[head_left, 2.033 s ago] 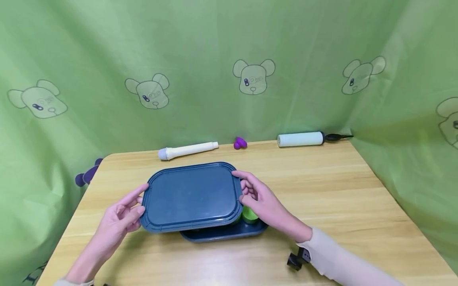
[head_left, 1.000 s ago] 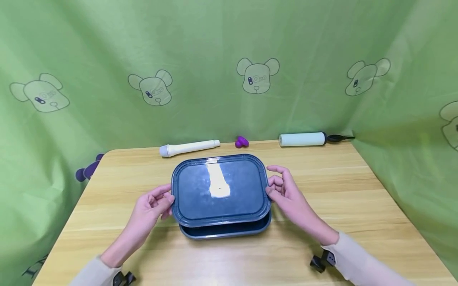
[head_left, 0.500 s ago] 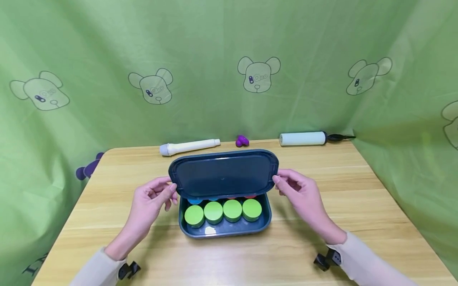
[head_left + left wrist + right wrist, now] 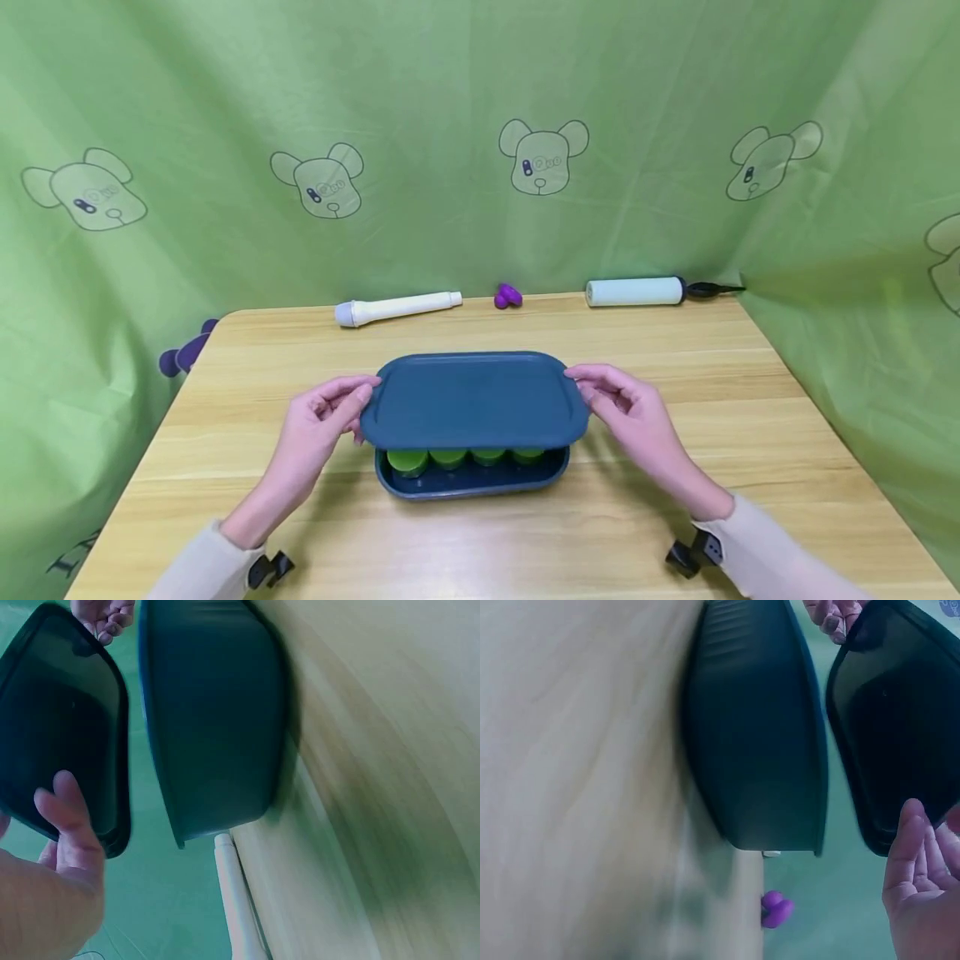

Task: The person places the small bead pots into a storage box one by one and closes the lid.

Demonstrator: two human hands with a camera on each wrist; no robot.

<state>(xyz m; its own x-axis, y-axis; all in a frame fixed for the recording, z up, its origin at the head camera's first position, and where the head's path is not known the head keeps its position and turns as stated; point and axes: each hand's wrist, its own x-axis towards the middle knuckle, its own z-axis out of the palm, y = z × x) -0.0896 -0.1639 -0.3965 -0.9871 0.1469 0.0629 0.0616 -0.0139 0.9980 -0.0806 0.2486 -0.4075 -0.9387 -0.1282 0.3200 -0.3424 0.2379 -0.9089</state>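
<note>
A dark blue lid (image 4: pixel 474 400) is held level above a dark blue box (image 4: pixel 480 487), apart from it in both wrist views. My left hand (image 4: pixel 318 429) pinches the lid's left end. At the right end, my right hand (image 4: pixel 637 425) pinches it between thumb and fingers. Green round caps (image 4: pixel 408 462) show in a row inside the box's front part; the lid hides the rest of the inside. In the left wrist view the box wall (image 4: pixel 214 720) stands beside the lid's underside (image 4: pixel 64 712).
Along the table's (image 4: pixel 480 550) back edge lie a white microphone-shaped stick (image 4: pixel 397 308), a small purple object (image 4: pixel 507 296) and a pale blue hand pump (image 4: pixel 633 291) with a black nozzle. A green curtain (image 4: pixel 420 83) with bear-head prints hangs behind and at both sides.
The lid came from the left to over the box, tipped up to show green, blue and red caps, then levelled out and came down. Both hands kept hold of it.
</note>
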